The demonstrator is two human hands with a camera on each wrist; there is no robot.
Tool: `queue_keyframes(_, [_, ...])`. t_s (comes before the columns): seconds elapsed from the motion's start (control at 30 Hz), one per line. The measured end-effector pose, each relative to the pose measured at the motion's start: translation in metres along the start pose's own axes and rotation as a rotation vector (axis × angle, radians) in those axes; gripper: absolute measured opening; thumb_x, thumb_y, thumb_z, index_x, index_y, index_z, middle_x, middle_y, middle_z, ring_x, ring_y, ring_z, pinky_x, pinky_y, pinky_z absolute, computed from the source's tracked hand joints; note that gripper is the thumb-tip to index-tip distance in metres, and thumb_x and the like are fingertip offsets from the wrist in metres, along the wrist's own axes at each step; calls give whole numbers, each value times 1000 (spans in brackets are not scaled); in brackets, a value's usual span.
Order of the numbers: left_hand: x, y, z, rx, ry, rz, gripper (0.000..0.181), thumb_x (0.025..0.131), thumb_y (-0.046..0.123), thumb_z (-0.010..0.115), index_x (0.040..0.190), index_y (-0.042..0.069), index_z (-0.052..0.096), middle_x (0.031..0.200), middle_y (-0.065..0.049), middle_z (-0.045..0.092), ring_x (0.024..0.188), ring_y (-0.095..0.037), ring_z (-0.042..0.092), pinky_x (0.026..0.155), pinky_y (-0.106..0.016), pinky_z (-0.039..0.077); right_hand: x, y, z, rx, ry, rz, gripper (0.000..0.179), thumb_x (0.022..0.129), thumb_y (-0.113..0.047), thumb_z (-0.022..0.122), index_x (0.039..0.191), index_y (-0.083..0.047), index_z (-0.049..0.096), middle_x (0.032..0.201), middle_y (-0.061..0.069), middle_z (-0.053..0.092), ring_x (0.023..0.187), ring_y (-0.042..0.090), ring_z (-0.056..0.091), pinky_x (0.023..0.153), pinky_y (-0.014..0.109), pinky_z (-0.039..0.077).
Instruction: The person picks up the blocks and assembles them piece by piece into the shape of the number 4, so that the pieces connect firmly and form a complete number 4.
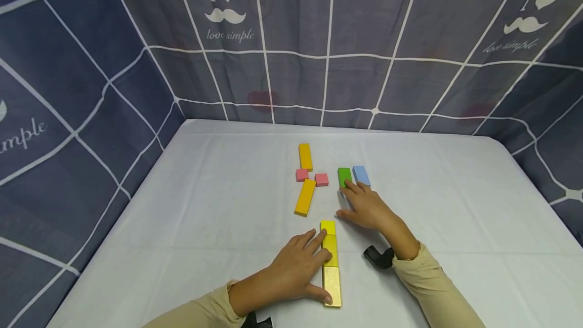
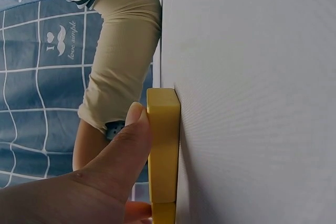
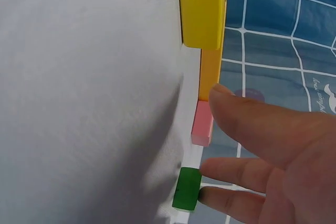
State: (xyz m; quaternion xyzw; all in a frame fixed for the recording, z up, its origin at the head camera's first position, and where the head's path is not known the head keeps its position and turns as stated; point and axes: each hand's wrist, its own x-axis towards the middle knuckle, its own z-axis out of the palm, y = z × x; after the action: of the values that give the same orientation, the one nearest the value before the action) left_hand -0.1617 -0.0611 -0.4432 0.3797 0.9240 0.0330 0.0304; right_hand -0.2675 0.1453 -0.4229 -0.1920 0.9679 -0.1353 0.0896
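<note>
Tan sleeves reach in from the bottom edge, nearest the viewer. Behind everything hangs a dark curtain patterned with white grid lines and mustache motifs, bordering a white surface. Left hand spreads its fingers, thumb and fingertips resting on a straight row of end-to-end blocks; the right hand, fingers extended and gripping nothing, reaches farther out. Nearest in the row is a gold block, then a yellow block. Two orange blocks lie beyond. A blue block sits just beside a green block, which the right fingertips touch. A short yellow block ends the row; two pink blocks lie near the orange ones.
</note>
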Motion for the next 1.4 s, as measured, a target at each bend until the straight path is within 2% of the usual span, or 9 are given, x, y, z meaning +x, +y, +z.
queue_keyframes(0.33, [1, 0, 1, 9, 3, -2, 69, 70, 76, 55, 117, 25, 54, 148, -10, 40, 131, -28, 44, 104, -38, 39, -1, -3, -3, -54, -9, 1, 54, 87, -32, 66, 129, -1, 55, 143, 21, 46, 131, 46, 38, 104, 60, 34])
queue_keyframes(0.83, [0, -1, 0, -3, -3, -3, 69, 70, 75, 56, 118, 25, 54, 148, -10, 40, 132, -28, 44, 104, -38, 39, -3, -7, -7, -90, -14, -29, 45, 89, -30, 64, 123, -2, 60, 136, 20, 53, 127, 44, 44, 101, 58, 39])
queue_keyframes(1.03, [1, -2, 0, -22, -14, -12, 69, 71, 75, 56, 119, 26, 53, 150, -11, 37, 134, -28, 41, 105, -39, 38, -4, -5, -10, -84, 62, -60, 38, 88, -27, 66, 117, -3, 64, 122, 17, 63, 120, 41, 50, 99, 56, 41])
queue_keyframes(1.17, [0, -2, -1, -23, -18, -12, 70, 71, 75, 55, 120, 26, 53, 150, -10, 37, 135, -29, 41, 105, -39, 39, -5, -4, -10, -57, 86, -47, 40, 88, -28, 66, 119, -4, 63, 117, 15, 66, 117, 40, 52, 97, 54, 42])
queue_keyframes(1.4, [-3, -1, 1, 12, 28, 2, 69, 70, 75, 56, 118, 24, 53, 148, -11, 40, 132, -29, 43, 104, -38, 40, -5, -2, -9, -97, 125, -59, 39, 87, -27, 67, 119, -5, 64, 116, 13, 67, 106, 37, 57, 91, 51, 47])
